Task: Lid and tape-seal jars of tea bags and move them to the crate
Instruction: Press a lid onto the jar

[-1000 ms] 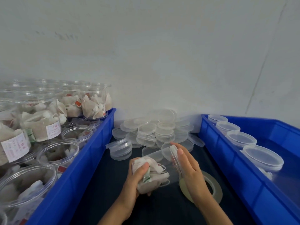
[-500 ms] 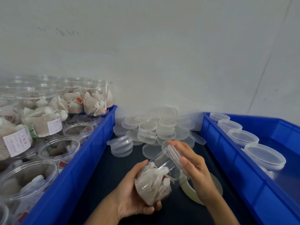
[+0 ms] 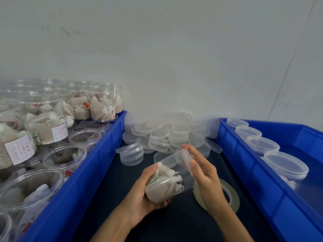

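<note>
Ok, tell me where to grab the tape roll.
Take the tape roll by its right rim, coming from above. It lies flat on the dark mat, and the right hand covers its left part.

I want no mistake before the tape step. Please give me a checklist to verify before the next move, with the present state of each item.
1. Jar held firmly: left hand grips its lower end. Ok.
2. Lid on the jar mouth: right hand fingers hold it there. Ok.
3. Lid fully seated: cannot tell.
4. Tape roll near: lies on the dark mat beside the right hand. Ok.
5. Tape end free: cannot tell.
6. Room in right crate: bare floor behind the lidded jars. Ok.
</note>
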`<action>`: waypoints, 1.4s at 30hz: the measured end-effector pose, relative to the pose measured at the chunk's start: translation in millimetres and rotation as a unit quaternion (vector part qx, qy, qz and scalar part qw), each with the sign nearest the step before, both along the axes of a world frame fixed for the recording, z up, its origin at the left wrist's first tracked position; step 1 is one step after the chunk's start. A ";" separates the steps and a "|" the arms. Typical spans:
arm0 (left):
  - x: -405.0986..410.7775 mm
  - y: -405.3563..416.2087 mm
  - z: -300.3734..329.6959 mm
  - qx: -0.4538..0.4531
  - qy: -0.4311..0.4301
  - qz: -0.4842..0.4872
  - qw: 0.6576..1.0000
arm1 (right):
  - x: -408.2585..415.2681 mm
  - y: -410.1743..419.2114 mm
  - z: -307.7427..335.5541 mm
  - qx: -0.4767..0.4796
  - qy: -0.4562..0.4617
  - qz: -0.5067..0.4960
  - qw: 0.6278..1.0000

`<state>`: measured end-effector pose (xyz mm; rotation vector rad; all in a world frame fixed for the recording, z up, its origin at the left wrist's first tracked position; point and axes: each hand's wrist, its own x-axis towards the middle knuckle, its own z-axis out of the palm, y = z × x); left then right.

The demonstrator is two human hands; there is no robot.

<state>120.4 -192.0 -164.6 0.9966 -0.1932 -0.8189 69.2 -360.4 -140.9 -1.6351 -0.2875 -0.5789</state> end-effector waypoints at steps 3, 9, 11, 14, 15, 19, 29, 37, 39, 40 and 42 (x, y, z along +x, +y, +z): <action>-5.0 -3.8 -3.4 0.031 -0.123 0.080 0.989 | 3.0 11.4 -6.8 0.044 0.009 -0.045 0.998; -13.7 -4.9 -1.6 0.048 -0.160 0.100 0.981 | 2.0 14.0 -4.7 0.039 0.013 -0.046 0.998; -19.0 -7.3 0.4 0.049 -0.172 0.091 0.980 | 0.1 10.1 -2.2 0.051 0.003 -0.038 0.998; -23.3 -12.1 0.8 0.042 -0.163 0.092 0.981 | -3.9 0.3 4.0 0.046 -0.016 -0.021 0.999; -24.2 -12.8 0.4 0.040 -0.161 0.088 0.982 | -5.1 -1.9 5.9 0.044 -0.021 -0.015 0.999; -27.7 -14.0 1.6 0.019 -0.167 0.093 0.981 | -4.9 -2.8 5.7 0.054 -0.011 -0.008 0.998; -30.4 -19.1 -2.2 0.046 -0.264 0.209 0.941 | -5.1 0.3 10.1 0.128 0.041 -0.022 0.991; -17.5 -8.5 9.1 -0.038 -0.007 0.008 0.999 | -6.9 -7.5 11.2 0.158 0.093 0.097 0.978; -15.0 -9.5 6.9 -0.052 0.020 -0.003 0.998 | -6.6 -2.9 11.2 0.207 0.091 0.080 0.971; -14.0 -10.1 5.6 -0.055 0.023 -0.003 0.998 | -5.8 -0.3 10.4 0.234 0.094 0.067 0.965; -13.3 -9.5 4.5 -0.061 0.017 0.010 0.998 | -4.5 4.6 8.5 0.267 0.109 0.048 0.956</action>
